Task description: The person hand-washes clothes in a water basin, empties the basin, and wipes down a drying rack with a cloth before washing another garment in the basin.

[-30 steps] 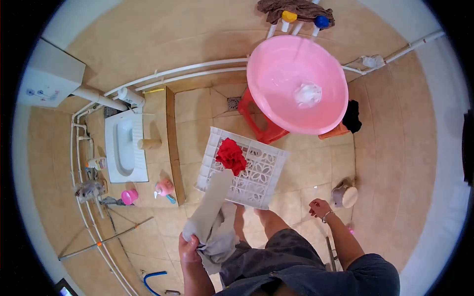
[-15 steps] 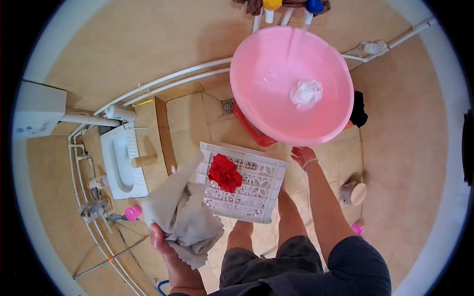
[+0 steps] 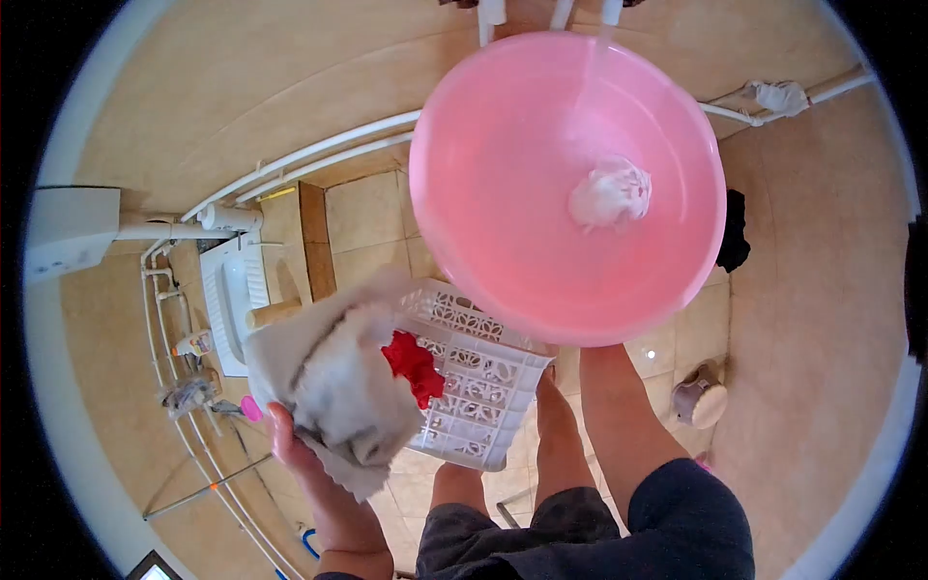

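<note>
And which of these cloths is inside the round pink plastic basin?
The bunched white cloth, the only one in the basin. The large pale-grey cloth is in the left hand; the crumpled red cloth is outside.

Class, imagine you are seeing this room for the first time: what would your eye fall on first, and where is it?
Probably the big pink basin at upper right of centre, with water running in and a white cloth inside. Next, the bright red cloth near the middle, seen against the white basket. Left of that, the left hand holds a pale grey cloth.
</note>
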A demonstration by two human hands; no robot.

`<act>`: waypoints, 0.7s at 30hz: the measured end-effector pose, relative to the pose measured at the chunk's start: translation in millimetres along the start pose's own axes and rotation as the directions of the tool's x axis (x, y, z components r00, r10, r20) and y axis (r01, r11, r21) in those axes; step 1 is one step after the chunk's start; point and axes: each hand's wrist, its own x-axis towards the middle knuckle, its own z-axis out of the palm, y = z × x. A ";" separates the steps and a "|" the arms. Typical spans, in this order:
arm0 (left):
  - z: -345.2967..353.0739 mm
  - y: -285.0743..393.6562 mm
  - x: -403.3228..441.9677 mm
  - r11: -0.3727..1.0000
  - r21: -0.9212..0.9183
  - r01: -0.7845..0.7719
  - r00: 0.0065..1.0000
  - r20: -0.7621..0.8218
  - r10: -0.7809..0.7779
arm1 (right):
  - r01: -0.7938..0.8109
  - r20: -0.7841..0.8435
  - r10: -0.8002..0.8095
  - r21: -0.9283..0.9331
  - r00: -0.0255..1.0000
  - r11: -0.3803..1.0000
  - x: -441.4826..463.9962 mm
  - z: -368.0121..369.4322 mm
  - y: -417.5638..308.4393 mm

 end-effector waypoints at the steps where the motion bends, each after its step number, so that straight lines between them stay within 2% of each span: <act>1: -3.9 -3.6 8.3 1.000 0.025 -0.008 1.000 -0.008 0.008 | 0.007 -0.002 -0.007 0.005 1.000 1.000 1.0 -5.6 -7.0; 4: 6.1 -11.3 38.5 0.975 0.206 -0.082 0.996 -0.016 0.087 | 0.023 -0.011 -0.022 0.032 1.000 0.999 -1.7 -27.0 -29.4; 5: 19.7 -15.0 48.9 1.000 0.002 -0.018 0.996 0.087 0.017 | 0.028 -0.016 -0.027 0.036 1.000 0.999 -3.8 -34.9 -35.6; 7: 58.3 -20.2 63.9 0.999 0.015 0.048 0.993 0.108 -0.049 | 0.038 -0.031 -0.036 0.047 0.999 0.998 -10.5 -51.6 -49.9; 8: 78.4 -25.9 71.0 0.999 0.041 -0.005 0.987 0.159 -0.001 | 0.039 -0.044 -0.037 0.048 0.998 0.998 -15.7 -62.7 -56.5; 9: 89.8 -34.9 84.3 0.999 0.030 0.027 0.970 0.240 -0.033 | 0.044 -0.056 -0.041 0.052 0.998 0.998 -20.0 -73.0 -62.4; 10: 102.7 -44.5 95.2 0.997 0.061 0.035 0.980 0.192 -0.047 | 0.045 -0.063 -0.041 0.056 0.997 0.997 -24.7 -84.3 -67.4; 15: 184.0 -91.8 122.7 0.979 0.044 0.198 0.900 0.388 -0.199 | 0.055 -0.139 -0.045 0.070 0.989 0.996 -54.6 -143.5 -87.7; 18: 240.4 -109.3 123.9 0.961 0.121 0.248 0.884 0.377 -0.276 | 0.052 -0.187 -0.037 0.078 0.982 0.996 -73.2 -177.1 -93.7; 21: 281.8 -132.3 134.0 0.943 0.147 0.298 0.833 0.442 -0.332 | 0.026 -0.241 -0.009 0.067 0.970 0.997 -98.6 -211.1 -98.2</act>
